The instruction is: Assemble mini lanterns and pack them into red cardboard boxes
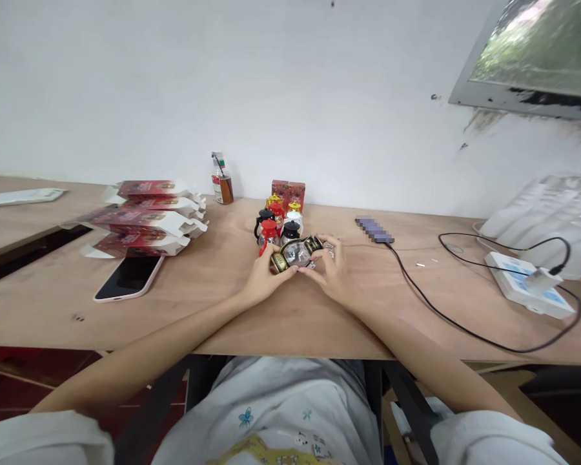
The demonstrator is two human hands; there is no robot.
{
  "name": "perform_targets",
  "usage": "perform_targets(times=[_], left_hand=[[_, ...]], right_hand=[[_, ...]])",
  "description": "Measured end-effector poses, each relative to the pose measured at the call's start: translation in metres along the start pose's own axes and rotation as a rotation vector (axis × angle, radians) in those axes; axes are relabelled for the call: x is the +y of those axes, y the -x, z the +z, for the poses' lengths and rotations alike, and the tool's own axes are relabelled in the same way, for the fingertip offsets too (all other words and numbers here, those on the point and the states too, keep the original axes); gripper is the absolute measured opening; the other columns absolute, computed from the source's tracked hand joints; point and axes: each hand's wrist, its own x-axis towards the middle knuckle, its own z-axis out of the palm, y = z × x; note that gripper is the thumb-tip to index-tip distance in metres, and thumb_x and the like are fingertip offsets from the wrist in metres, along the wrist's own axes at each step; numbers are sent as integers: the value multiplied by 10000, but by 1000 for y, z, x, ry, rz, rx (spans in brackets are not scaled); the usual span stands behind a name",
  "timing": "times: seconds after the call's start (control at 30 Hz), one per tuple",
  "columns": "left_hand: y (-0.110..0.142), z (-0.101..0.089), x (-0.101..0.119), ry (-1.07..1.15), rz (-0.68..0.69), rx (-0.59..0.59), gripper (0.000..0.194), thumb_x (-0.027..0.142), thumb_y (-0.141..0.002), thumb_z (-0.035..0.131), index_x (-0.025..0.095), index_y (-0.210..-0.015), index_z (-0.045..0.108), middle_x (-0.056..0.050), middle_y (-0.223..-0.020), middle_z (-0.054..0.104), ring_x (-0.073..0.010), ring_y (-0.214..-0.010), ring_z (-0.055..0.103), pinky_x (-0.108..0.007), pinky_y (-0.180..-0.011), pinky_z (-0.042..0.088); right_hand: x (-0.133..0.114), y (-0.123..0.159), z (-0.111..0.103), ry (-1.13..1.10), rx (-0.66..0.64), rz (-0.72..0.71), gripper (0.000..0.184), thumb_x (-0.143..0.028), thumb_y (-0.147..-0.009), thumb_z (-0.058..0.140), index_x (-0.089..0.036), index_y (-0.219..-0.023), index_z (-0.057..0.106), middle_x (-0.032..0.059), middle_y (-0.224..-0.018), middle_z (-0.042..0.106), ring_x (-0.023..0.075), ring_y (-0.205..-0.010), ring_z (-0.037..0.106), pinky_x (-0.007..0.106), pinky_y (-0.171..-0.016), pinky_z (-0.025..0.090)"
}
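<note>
Left hand (266, 276) is clasping one end of a lantern (296, 254), right hand (332, 272) the other; it is lying tilted between them over the table (290, 323), near other lanterns (268, 228), probably for steadiness. Right fingertips' exact contact is staying unclear.

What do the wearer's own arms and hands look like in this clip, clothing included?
The left hand and right hand are ungloved, and no watch or bracelet shows. The left sleeve and right sleeve are loose and whitish, leaving both forearms bare. The pale shirt carries a blue butterfly print and a yellow print.
</note>
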Motion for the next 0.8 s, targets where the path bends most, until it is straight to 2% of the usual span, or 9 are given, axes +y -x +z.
perform_targets(times=[0.1,0.2,0.37,0.57,0.67,0.8], left_hand=[[1,-3,4,-122,77,6,344,426,-704,652,208,-868,443,21,-775,571,-133,-665,521,-241,-609,415],[2,-4,5,-172,89,16,327,429,-729,622,208,-882,435,14,-784,574,-140,-669,513,-249,-628,400],[0,-2,0,-193,49,34,345,445,-725,628,211,-892,437,17,-774,570,-142,-657,510,-246,-623,385],[-3,-2,-5,-138,4,76,359,453,-707,653,214,-885,451,26,-747,558,-133,-621,505,-240,-587,393],[-5,-3,-7,-94,-4,76,358,438,-704,656,214,-887,445,36,-716,557,-125,-589,507,-237,-567,399],[-7,-5,-8,32,-5,6,353,430,-716,645,210,-870,415,51,-659,539,-116,-554,510,-234,-556,406]], right_hand=[[-1,-1,-2,14,-2,-18,202,-395,-830,600,-204,-890,570,138,-1225,454,268,-1177,472,458,-985,415],[-3,-1,-4,0,-15,-28,164,-348,-866,542,-194,-918,566,144,-1227,447,265,-1185,462,461,-994,404],[-4,0,-5,-42,-3,2,125,-237,-886,461,-197,-932,570,136,-1217,435,252,-1194,445,454,-1001,397],[-2,1,-3,-42,34,-12,127,-273,-889,473,-199,-837,563,118,-1113,464,234,-1093,495,438,-967,420],[4,-2,-4,-57,133,71,202,-298,-925,406,-203,-822,552,105,-1064,465,209,-1071,502,399,-943,433],[22,-11,-6,-63,272,278,276,-356,-943,368,-199,-823,561,76,-994,467,190,-1011,511,351,-894,436]])
